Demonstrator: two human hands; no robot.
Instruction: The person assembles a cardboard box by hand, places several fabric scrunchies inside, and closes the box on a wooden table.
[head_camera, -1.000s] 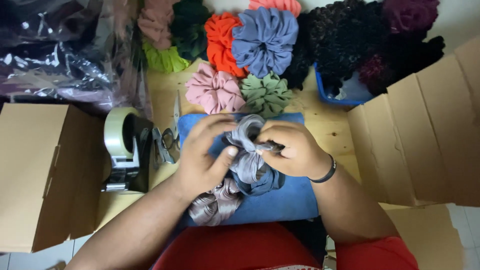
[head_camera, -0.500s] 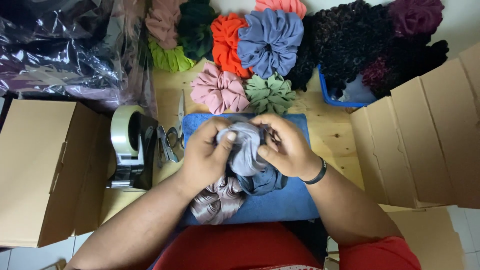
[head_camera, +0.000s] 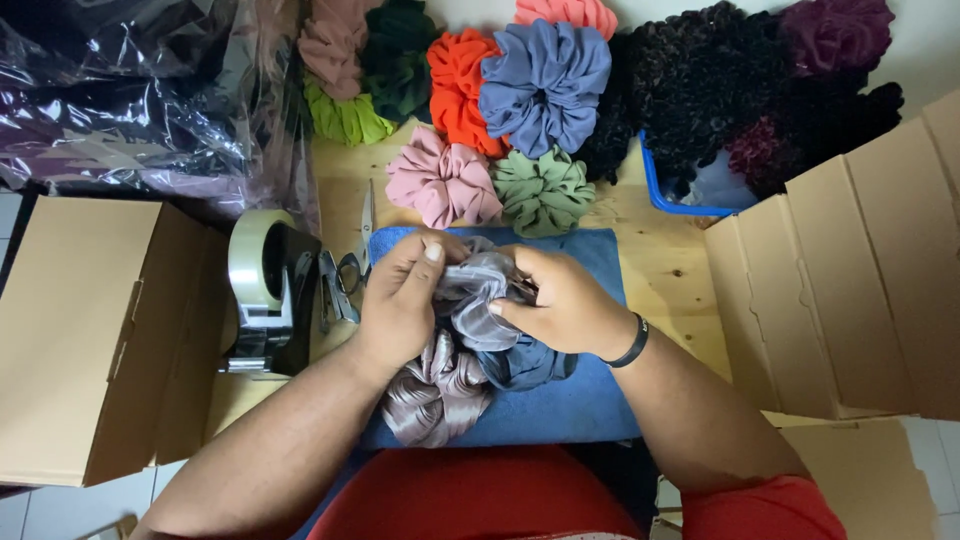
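I see my left hand (head_camera: 400, 300) and my right hand (head_camera: 565, 305) meeting over a grey satin scrunchie (head_camera: 480, 295), each with fingers curled and pinching a fold of its shiny cloth, so the scrunchie sits bunched between the two palms, just above a blue cloth pad (head_camera: 590, 400) on the wooden table (head_camera: 680, 270). A black band (head_camera: 632, 343) circles my right wrist. Directly under the hands, touching the grey one, lie a dark blue scrunchie (head_camera: 525, 365) and, toward my left wrist, a mauve satin scrunchie (head_camera: 430, 395). Just beyond my fingertips rest a pink scrunchie (head_camera: 440, 185) and a sage green scrunchie (head_camera: 542, 190), with a heap of larger ones farther off, among them an orange scrunchie (head_camera: 458, 85) and a slate blue scrunchie (head_camera: 545, 80). To the outside of my left hand lie scissors (head_camera: 362, 235), then a tape dispenser (head_camera: 270, 295), then an open cardboard box (head_camera: 90, 340). Well outside my right hand stands another cardboard box (head_camera: 850, 300).
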